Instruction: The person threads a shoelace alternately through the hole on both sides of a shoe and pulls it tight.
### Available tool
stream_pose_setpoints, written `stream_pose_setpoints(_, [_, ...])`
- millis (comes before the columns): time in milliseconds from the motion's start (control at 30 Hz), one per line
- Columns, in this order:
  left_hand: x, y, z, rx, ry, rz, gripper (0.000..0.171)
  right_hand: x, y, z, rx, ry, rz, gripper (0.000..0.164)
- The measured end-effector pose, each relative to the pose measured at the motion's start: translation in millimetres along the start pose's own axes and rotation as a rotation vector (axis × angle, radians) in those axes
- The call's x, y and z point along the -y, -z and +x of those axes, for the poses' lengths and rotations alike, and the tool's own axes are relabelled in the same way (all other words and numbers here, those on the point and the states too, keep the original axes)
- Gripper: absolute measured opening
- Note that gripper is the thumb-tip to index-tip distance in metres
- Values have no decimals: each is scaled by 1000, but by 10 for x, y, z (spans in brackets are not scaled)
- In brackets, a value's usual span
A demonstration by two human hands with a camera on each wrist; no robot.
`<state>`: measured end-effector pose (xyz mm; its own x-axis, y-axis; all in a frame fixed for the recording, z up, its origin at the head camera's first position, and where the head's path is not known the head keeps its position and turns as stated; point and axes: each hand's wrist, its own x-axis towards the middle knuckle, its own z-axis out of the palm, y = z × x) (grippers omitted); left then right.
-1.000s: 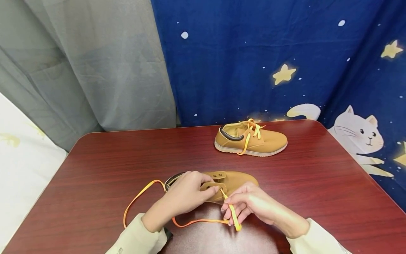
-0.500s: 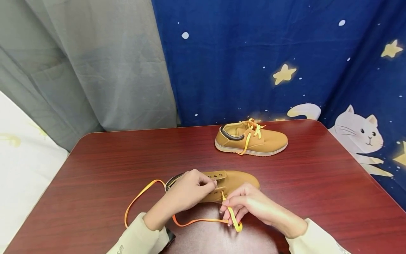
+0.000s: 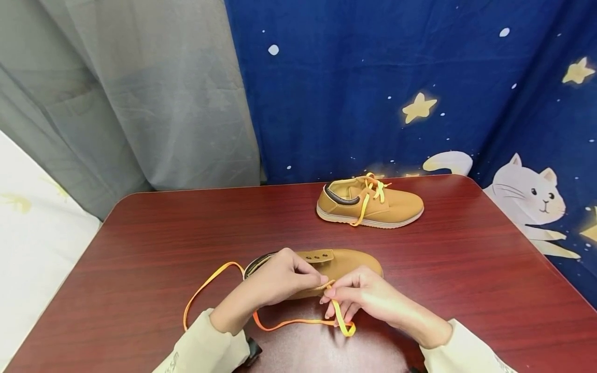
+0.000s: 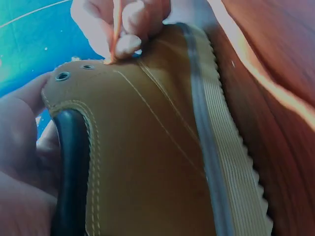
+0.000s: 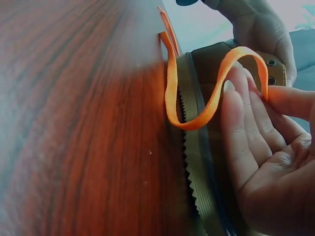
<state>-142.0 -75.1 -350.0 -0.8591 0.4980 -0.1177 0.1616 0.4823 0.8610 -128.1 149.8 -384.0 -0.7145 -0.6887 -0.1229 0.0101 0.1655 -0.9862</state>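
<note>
A tan shoe [image 3: 356, 260] lies on the table, toe to the right. My left hand [image 3: 285, 277] reaches over its opening and grips the near eyelet flap, fingertips at the front edge. Two metal eyelets [image 4: 62, 76] show on this flap in the left wrist view. My right hand [image 3: 368, 298] pinches an orange-yellow shoelace [image 5: 197, 123] between thumb and finger, close against the flap. The lace goes into the front eyelet area; what lies behind the flap is hidden. From the right hand it loops down, then runs left past the heel.
A matching tan shoe [image 3: 396, 207], laced in yellow, stands farther back on the dark red table [image 3: 186, 223]. Behind the table hang a grey curtain [image 3: 177, 103] and a blue curtain [image 3: 326, 103] with stars and a white cat.
My left fingertips moved off the near flap into the shoe's throat, then forward to the flap's front edge. That flap now stands more upright. My right hand keeps the lace and shifts slightly closer.
</note>
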Motion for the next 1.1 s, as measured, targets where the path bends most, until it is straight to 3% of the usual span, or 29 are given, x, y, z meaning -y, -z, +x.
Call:
stream_pose_setpoints(133, [-6, -40, 15, -52, 21, -19, 17, 18, 11, 9, 1, 0, -40, 33])
stream_pose_setpoints(300, [-11, -112, 28, -133, -6, 35, 24, 12, 33, 25, -3, -21, -92, 35])
stream_pose_setpoints(567, [-51, -110, 44, -183, 14, -17, 20, -10, 42, 21, -35, -36, -124, 36])
stream_pose_setpoints(767, [-89, -78, 10, -181, 25, -48, 23, -9, 30, 33, -45, -37, -133, 35])
stream_pose_setpoints(967, [-105, -79, -17, -209, -14, -53, 24, 1, 19, 29, -20, 14, -172, 32])
stream_pose_setpoints(1100, [-118, -59, -7, -234, -45, -170, 25, 12, 22, 25, -2, 31, -151, 30])
